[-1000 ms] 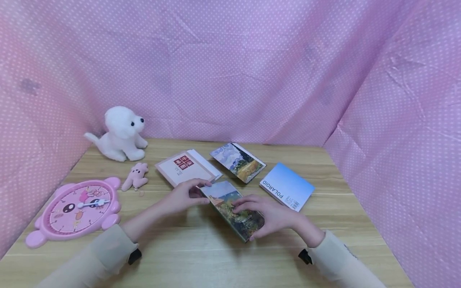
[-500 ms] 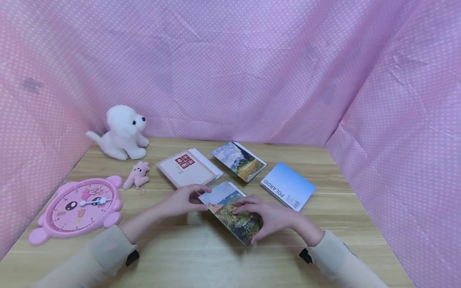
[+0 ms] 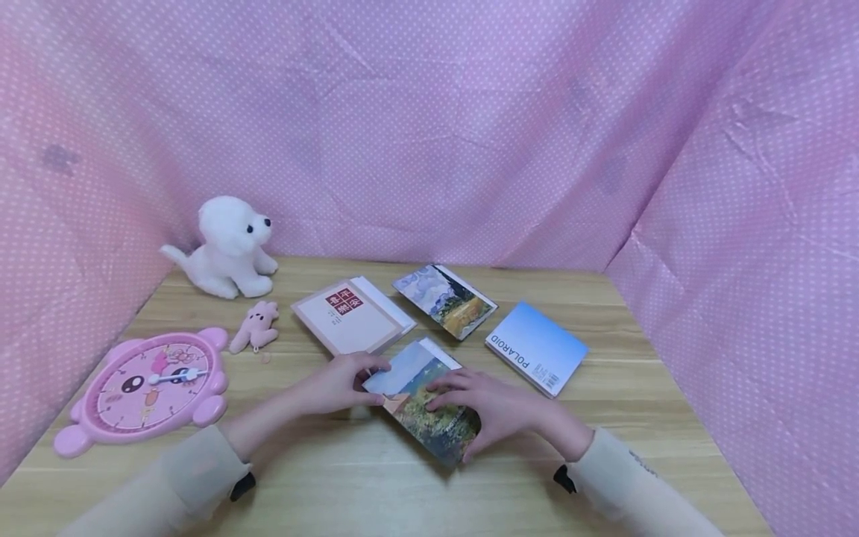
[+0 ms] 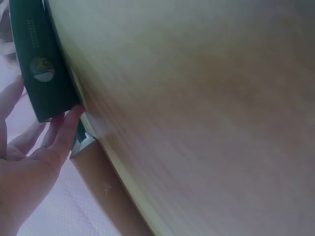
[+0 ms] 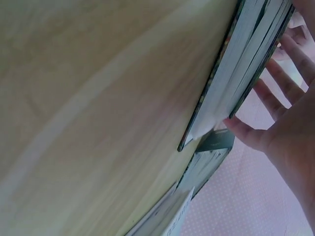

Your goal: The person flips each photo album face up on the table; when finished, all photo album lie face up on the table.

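A small thick book (image 3: pixel 411 382) with a painted landscape cover lies tilted between my hands near the middle of the wooden table. My left hand (image 3: pixel 338 386) holds its left end, thumb and fingers at the corners; the left wrist view shows its dark green spine (image 4: pixel 42 64). Across the cover, my right hand (image 3: pixel 493 406) grips the right end, fingers on top and thumb at the near corner. The book's white page edges (image 5: pixel 236 73) show in the right wrist view. Just behind lies a beige book (image 3: pixel 349 317) with a red square of characters.
Behind sits another painted-cover book (image 3: pixel 446 298). A blue-and-white POLAROID book (image 3: pixel 537 347) lies to the right. At left are a pink toy clock (image 3: pixel 150 388), a small pink plush (image 3: pixel 256 327) and a white plush dog (image 3: pixel 231 250). Pink dotted cloth (image 3: pixel 456 134) hangs around the table.
Both hands have shifted the painted-cover book slightly left and toward me, staying on its two ends. The other objects keep their places; the head view has moved a little.
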The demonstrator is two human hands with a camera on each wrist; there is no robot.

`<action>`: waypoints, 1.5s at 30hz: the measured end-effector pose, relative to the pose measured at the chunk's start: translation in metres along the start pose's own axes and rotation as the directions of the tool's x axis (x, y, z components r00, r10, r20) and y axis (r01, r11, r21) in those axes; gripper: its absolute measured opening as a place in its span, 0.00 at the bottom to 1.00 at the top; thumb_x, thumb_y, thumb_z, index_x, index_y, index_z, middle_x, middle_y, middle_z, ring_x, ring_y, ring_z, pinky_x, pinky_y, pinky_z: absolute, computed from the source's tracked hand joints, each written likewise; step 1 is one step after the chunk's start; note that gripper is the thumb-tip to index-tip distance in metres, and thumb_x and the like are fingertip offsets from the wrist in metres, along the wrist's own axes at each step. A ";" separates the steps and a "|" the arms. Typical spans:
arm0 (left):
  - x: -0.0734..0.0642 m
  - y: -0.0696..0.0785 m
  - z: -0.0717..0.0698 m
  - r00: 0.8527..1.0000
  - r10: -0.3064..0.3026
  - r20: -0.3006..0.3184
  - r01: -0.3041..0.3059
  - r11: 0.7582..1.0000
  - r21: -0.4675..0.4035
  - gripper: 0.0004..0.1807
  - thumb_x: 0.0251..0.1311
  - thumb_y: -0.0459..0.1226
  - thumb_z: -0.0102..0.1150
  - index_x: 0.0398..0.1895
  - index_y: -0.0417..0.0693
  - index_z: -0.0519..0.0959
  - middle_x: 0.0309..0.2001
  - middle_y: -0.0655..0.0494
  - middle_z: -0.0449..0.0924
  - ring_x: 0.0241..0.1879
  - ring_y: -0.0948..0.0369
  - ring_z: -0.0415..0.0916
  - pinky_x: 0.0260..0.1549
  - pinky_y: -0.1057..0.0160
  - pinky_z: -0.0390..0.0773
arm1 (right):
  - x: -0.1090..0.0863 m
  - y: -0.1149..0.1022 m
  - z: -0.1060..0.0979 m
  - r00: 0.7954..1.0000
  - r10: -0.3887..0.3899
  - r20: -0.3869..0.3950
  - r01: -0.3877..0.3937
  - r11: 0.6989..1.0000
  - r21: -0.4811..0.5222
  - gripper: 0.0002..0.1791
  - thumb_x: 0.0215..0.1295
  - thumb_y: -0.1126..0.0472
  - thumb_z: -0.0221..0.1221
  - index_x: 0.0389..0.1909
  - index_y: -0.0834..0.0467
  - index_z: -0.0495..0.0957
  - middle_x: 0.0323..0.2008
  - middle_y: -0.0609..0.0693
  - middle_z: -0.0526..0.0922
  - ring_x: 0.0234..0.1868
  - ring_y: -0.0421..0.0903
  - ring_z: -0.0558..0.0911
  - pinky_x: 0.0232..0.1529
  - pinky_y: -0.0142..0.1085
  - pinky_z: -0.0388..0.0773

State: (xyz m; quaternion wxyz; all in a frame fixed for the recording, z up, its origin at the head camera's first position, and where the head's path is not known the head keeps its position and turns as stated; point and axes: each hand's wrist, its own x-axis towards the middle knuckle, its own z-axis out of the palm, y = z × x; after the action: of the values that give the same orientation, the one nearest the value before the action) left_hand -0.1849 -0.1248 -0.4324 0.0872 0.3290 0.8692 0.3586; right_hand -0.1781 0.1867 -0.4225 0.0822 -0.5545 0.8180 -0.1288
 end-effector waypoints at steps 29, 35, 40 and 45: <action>0.014 0.043 -0.034 0.999 -0.011 0.044 0.006 0.995 0.102 0.34 0.52 0.42 0.69 0.61 0.40 0.70 0.57 0.47 0.76 0.53 0.53 0.75 0.54 0.53 0.75 | -0.033 -0.003 -0.044 0.988 0.129 -0.088 -0.114 0.981 0.154 0.43 0.46 0.46 0.71 0.65 0.51 0.67 0.68 0.52 0.64 0.68 0.53 0.62 0.64 0.54 0.64; 0.034 0.062 -0.037 0.999 0.038 0.029 -0.042 0.988 0.148 0.37 0.52 0.47 0.68 0.63 0.43 0.69 0.60 0.51 0.73 0.59 0.55 0.71 0.60 0.56 0.70 | -0.052 0.009 -0.059 0.963 0.201 -0.179 -0.179 0.975 0.129 0.42 0.47 0.42 0.69 0.64 0.51 0.68 0.66 0.50 0.67 0.66 0.51 0.65 0.63 0.49 0.66; 0.053 0.073 -0.032 0.998 0.055 0.041 -0.060 0.986 0.154 0.38 0.52 0.47 0.68 0.66 0.46 0.66 0.63 0.53 0.70 0.63 0.57 0.66 0.63 0.57 0.66 | -0.071 0.022 -0.066 0.937 0.212 -0.278 -0.181 0.974 0.133 0.41 0.47 0.47 0.71 0.63 0.56 0.69 0.64 0.54 0.69 0.65 0.53 0.66 0.67 0.36 0.61; 0.073 0.082 -0.021 0.994 0.093 0.061 -0.101 0.984 0.145 0.38 0.53 0.46 0.68 0.66 0.44 0.65 0.62 0.53 0.71 0.63 0.57 0.65 0.64 0.59 0.65 | -0.090 0.037 -0.066 0.906 0.269 -0.326 -0.235 0.962 0.141 0.40 0.45 0.55 0.73 0.62 0.56 0.70 0.64 0.55 0.69 0.65 0.57 0.65 0.67 0.35 0.59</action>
State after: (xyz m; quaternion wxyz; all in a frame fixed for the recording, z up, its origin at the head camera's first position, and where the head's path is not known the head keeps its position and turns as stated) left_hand -0.2079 -0.0473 -0.3548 0.0683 0.3862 0.8736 0.2881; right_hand -0.1960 0.2914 -0.3712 -0.0181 -0.4085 0.8771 -0.2519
